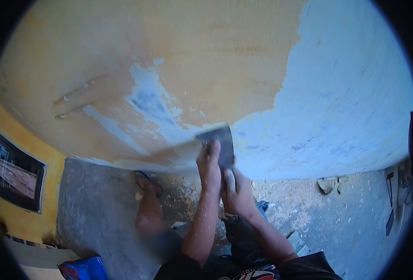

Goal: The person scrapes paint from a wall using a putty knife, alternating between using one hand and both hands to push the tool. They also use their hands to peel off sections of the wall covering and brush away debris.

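A broad, dark-bladed scraper (225, 151) is held in both hands, its edge against or very near the wall (244, 60). My left hand (209, 165) grips the blade's left side, thumb lying flat on its face. Lower down, my right hand (238, 190) is closed around the handle, which the fingers mostly hide. Yellow-orange paint (225, 88) covers the wall's upper left and middle. A pale bluish-white bare area (337, 102) spreads over the right and along the bottom, with a bare patch (150, 98) left of the scraper.
Paint flakes (281, 205) litter the grey floor (104, 205) along the wall's foot. A larger peeled piece (325, 185) lies at the right. My sandalled foot (148, 183) stands close to the wall. A dark-framed window (13, 168) and a blue bag-like object (83, 268) are at the left.
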### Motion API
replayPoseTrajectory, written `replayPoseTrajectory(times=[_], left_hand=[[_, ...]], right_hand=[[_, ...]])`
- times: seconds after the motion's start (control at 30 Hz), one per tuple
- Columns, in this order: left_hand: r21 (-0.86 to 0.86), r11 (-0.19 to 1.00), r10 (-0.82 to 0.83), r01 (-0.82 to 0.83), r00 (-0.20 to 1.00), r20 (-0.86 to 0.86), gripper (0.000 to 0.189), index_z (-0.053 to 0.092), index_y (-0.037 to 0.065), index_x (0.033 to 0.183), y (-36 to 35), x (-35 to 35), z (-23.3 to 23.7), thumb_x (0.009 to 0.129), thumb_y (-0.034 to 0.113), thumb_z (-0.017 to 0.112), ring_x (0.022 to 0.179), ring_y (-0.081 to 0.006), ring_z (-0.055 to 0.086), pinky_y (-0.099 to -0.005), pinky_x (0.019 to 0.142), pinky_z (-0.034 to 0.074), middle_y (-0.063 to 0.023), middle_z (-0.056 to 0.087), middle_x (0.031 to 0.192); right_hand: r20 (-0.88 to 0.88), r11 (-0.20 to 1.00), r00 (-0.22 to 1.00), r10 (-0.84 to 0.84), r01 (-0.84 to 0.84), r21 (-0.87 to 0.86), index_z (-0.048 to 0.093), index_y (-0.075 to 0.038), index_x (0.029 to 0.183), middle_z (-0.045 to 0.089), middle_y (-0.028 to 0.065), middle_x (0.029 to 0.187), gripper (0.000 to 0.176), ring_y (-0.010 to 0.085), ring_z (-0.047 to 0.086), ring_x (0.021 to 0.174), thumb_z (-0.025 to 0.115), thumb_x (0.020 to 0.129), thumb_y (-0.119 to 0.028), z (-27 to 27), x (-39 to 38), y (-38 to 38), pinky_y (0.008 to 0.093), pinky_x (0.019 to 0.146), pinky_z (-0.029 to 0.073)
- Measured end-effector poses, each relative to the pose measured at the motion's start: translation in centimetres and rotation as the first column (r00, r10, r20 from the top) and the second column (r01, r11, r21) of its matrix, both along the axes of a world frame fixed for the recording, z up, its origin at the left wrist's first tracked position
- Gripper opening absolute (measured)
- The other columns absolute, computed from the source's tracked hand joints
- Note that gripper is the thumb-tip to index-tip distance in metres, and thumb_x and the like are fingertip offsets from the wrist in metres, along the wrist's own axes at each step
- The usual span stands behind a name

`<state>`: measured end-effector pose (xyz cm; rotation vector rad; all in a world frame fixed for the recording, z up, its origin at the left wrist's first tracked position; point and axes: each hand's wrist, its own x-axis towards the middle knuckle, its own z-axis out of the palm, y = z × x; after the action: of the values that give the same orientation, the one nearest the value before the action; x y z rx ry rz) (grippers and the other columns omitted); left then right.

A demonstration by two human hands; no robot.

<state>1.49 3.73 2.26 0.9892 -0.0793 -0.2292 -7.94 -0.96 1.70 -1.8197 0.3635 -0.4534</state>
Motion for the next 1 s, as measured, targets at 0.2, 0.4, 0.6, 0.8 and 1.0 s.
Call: replayPoseTrajectory(times=[0.2, 0.4, 0.6, 0.8, 1.0], left_hand=[[-0.073, 0.997, -0.023, 0.023, 1.0, -0.004, 0.031, 0.057, 0.002, 0.099, -0.1, 0.4, 0.6, 0.093, 0.03, 0.068, 0.061, -0.0171, 0.064, -0.0289, 0.053, 0.054, -0.007, 0.064, 0.084], [-0.027, 0.999, -0.021, 0.02, 0.999, -0.028, 0.032, 0.057, 0.004, 0.103, -0.5, -0.4, 0.1, 0.094, 0.033, 0.067, 0.061, -0.0168, 0.063, -0.0285, 0.052, 0.052, -0.0064, 0.063, 0.083], [0.026, 0.998, -0.051, 0.053, 0.996, -0.068, 0.031, 0.057, 0.005, 0.106, 0.4, -0.2, -1.5, 0.095, 0.033, 0.065, 0.059, -0.0168, 0.061, -0.0289, 0.05, 0.051, -0.006, 0.062, 0.082], [-0.129, 0.99, -0.061, 0.058, 0.998, -0.018, 0.023, 0.058, 0.003, 0.098, 0.7, 0.6, 0.1, 0.095, 0.025, 0.067, 0.06, -0.0184, 0.064, -0.0301, 0.052, 0.054, -0.0072, 0.064, 0.082], [-0.058, 0.997, -0.062, 0.059, 0.996, -0.057, 0.025, 0.056, 0.007, 0.099, 0.4, 0.3, -0.4, 0.095, 0.03, 0.065, 0.058, -0.0164, 0.061, -0.0296, 0.051, 0.051, -0.0049, 0.062, 0.08]], right_hand=[[0.008, 0.999, 1.0, -0.008, 0.008, 0.033, 0.058, 0.003, 0.103, 0.062, 0.027, 0.082, 0.029, 0.0426, 0.062, 0.076, 0.043, 0.104, -0.022, 0.8, 0.7, -0.2, 0.0418, 0.069, 0.048], [-0.063, 0.999, 0.998, -0.015, 0.012, -0.044, 0.059, 0.002, 0.114, 0.065, 0.0297, 0.085, 0.032, 0.0492, 0.063, 0.084, 0.046, 0.103, -0.025, -0.3, -0.1, -0.2, 0.0483, 0.07, 0.05], [-0.093, 0.999, 0.995, 0.028, -0.025, 0.04, 0.059, 0.002, 0.111, 0.064, 0.0302, 0.083, 0.029, 0.0498, 0.063, 0.083, 0.048, 0.102, -0.023, -0.4, -0.6, 0.2, 0.0487, 0.071, 0.05], [-0.012, 0.998, 0.999, -0.036, 0.035, -0.048, 0.058, 0.003, 0.105, 0.064, 0.0291, 0.078, 0.028, 0.0489, 0.063, 0.079, 0.048, 0.102, -0.023, -0.7, 0.6, 0.7, 0.0482, 0.067, 0.05], [-0.027, 0.997, 0.999, -0.044, 0.042, -0.069, 0.059, 0.004, 0.105, 0.064, 0.0282, 0.083, 0.031, 0.0451, 0.065, 0.082, 0.045, 0.103, -0.024, -0.8, 0.9, 0.8, 0.0451, 0.069, 0.049]])
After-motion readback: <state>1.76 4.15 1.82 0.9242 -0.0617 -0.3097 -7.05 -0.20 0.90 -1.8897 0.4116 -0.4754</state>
